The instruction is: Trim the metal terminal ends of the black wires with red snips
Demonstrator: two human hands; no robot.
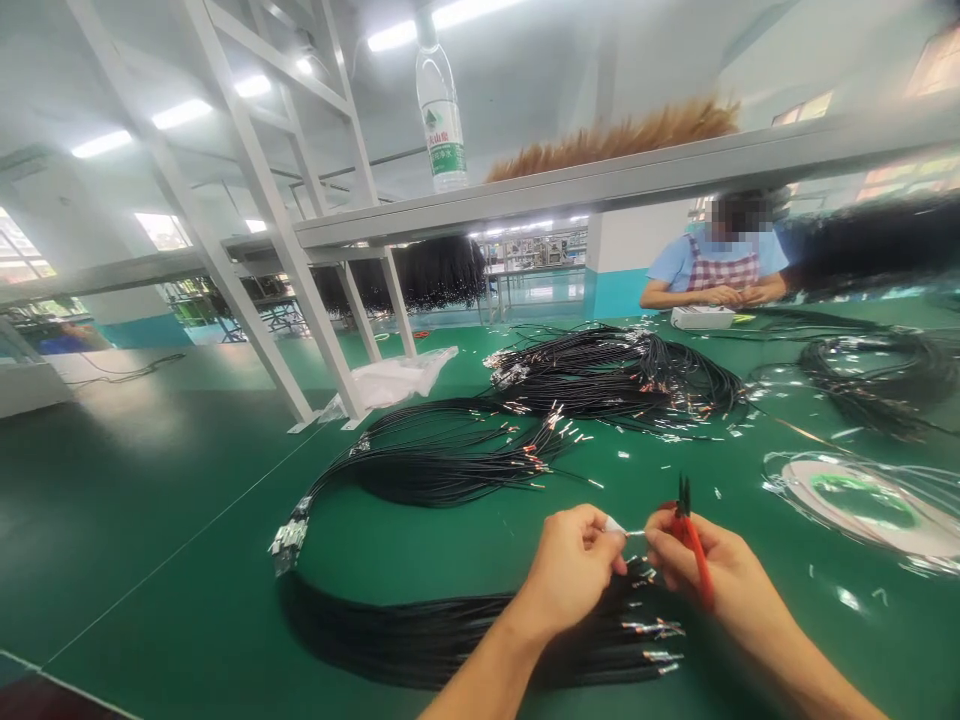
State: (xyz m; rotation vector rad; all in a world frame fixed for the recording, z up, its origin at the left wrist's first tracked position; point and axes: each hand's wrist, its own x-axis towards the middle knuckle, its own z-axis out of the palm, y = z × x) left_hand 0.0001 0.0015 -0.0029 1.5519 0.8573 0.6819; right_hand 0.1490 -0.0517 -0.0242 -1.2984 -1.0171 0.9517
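My left hand [574, 565] is closed in a pinch above the near cable bundle. A small white piece shows at its fingertips; I cannot make out whether it is tape or a cover. A short, thin white wire end [636, 533] spans the gap between both hands' fingertips. My right hand [731, 575] grips small pliers [701, 565] with red handles, their black jaws pointing up, while its thumb and finger pinch the wire's other side. Below lies a bundle of black cables [405, 635] with bare, silvery ends at the right. A clear-and-white wrap [289, 540] binds its left part.
More black cable bundles [607, 375] lie farther back on the green table [202, 570]. On the right sits a white reel [810, 490] with thin strands. A metal rack [330, 330] carries a water bottle [442, 130]. A co-worker [720, 265] sits across the table.
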